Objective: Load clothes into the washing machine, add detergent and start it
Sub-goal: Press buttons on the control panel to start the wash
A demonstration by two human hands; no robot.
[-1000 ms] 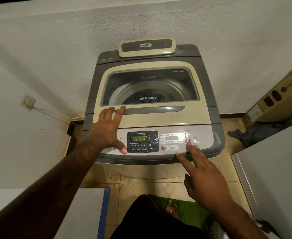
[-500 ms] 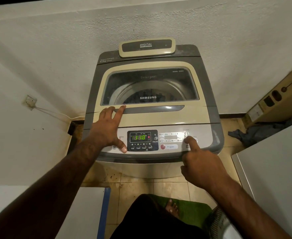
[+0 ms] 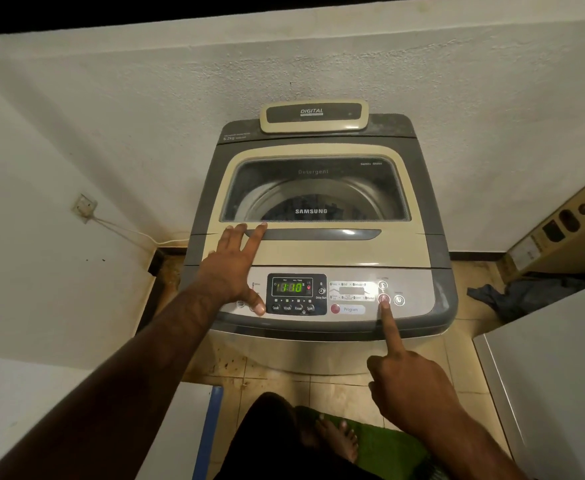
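Note:
A grey and cream top-load washing machine (image 3: 433,251) stands against the white wall with its glass lid (image 3: 315,192) down. Dark clothes show dimly in the drum through the glass. The control panel's green display (image 3: 289,287) reads 13:00. My left hand (image 3: 230,268) lies flat with fingers spread over the lid's front left and the panel's left end. My right hand (image 3: 408,379) has its fingers curled and the index finger stretched out, its tip on the red round button (image 3: 383,298) beside the power button (image 3: 399,300).
A cardboard box (image 3: 561,226) leans at the right, with dark cloth (image 3: 498,299) on the tiled floor below it. A white appliance (image 3: 554,375) stands close on the right. A wall socket (image 3: 84,206) and cable are at the left. My bare foot rests on a green mat (image 3: 388,445).
My right hand drew back toward me and its other fingers curled in; the index fingertip now rests on the red button. The left hand stayed in place.

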